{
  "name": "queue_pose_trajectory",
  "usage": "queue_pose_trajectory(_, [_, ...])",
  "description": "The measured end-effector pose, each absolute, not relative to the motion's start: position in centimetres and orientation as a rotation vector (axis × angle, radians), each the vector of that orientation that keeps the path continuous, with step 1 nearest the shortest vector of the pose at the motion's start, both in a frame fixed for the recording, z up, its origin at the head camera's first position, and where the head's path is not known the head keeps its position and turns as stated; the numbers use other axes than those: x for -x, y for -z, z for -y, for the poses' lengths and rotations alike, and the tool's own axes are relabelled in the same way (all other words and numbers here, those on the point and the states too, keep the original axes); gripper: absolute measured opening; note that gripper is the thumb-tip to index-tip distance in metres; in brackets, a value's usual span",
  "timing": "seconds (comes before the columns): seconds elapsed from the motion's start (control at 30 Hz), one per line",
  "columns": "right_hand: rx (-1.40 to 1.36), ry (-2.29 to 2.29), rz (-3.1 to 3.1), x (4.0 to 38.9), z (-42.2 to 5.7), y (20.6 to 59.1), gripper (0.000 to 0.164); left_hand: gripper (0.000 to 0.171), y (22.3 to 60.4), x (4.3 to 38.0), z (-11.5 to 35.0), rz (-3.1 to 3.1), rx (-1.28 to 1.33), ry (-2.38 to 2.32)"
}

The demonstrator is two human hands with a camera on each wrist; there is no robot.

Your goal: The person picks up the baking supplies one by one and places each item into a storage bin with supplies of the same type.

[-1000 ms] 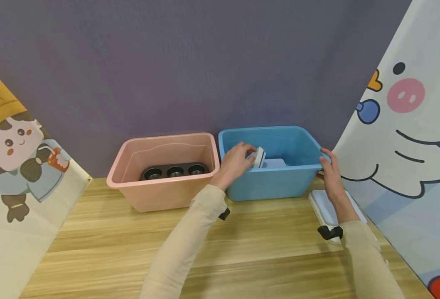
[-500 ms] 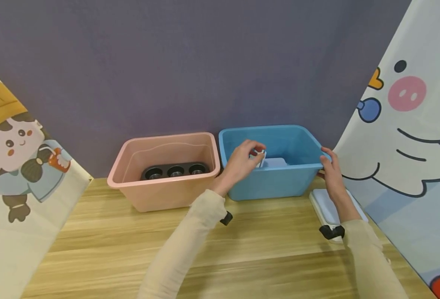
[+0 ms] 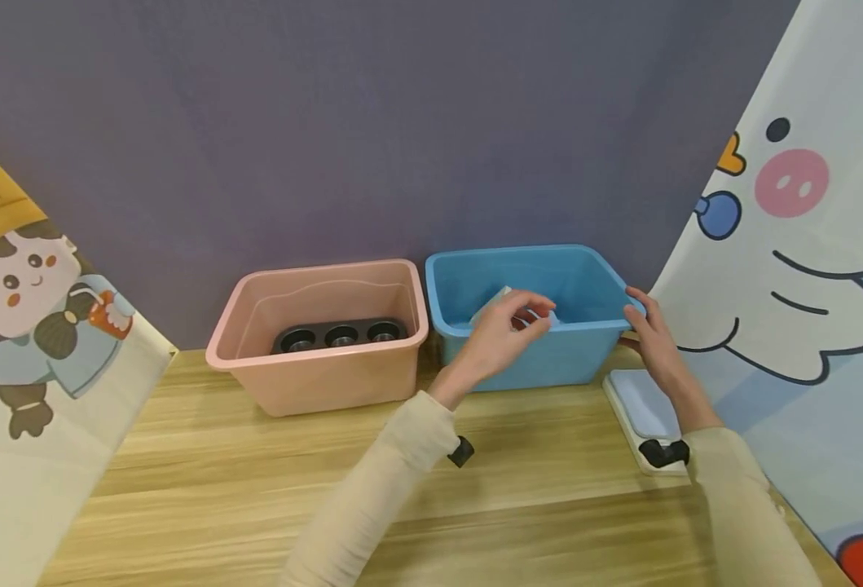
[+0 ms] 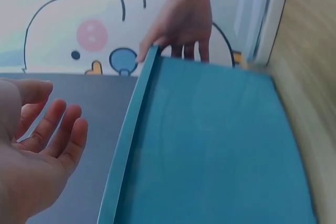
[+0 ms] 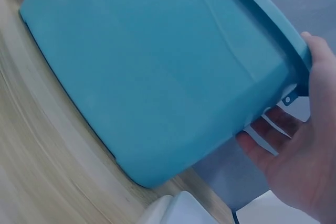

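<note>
My left hand [image 3: 504,330] hovers over the near rim of the blue plastic bin [image 3: 541,363], fingers loosely bent and nothing between them. In the left wrist view, too, the left hand [image 4: 42,145] is bare. Behind it, inside the bin, a whitish flat-edged thing [image 3: 488,305] leans, mostly hidden by the hand. My right hand [image 3: 654,346] grips the bin's right end. The right wrist view has the right hand [image 5: 299,145] with its thumb on the rim and fingers below it.
A pink bin [image 3: 321,383] stands left of the blue one, with a dark muffin tin [image 3: 321,333] inside. A flat white case with a light blue top [image 3: 645,403] lies near the right hand. Printed panels flank both sides, and a grey wall rises behind.
My left hand has let go of the whitish thing, which now leans inside the blue bin, and has moved right and slightly toward me. The right hand keeps its hold on the bin.
</note>
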State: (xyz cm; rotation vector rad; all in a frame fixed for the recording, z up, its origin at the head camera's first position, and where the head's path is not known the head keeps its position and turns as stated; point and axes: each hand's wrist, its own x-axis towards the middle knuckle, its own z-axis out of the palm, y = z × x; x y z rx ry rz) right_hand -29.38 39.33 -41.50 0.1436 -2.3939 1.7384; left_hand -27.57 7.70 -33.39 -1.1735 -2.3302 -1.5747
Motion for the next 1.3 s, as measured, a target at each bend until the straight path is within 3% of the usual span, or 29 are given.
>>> queue_pose_trajectory(0.67, [-0.257, -1.823, 2.474, 28.8, -39.9, 40.0, 0.062, 0.03, 37.6, 25.5, -13.3, 2.468, 1.33, 1.674])
queue_pose_trajectory(1.3, [-0.243, -1.811, 2.467, 28.6, -39.7, 40.1, 0.061, 0.025, 44.6, 25.2, -19.3, 2.638, 1.138, 1.751])
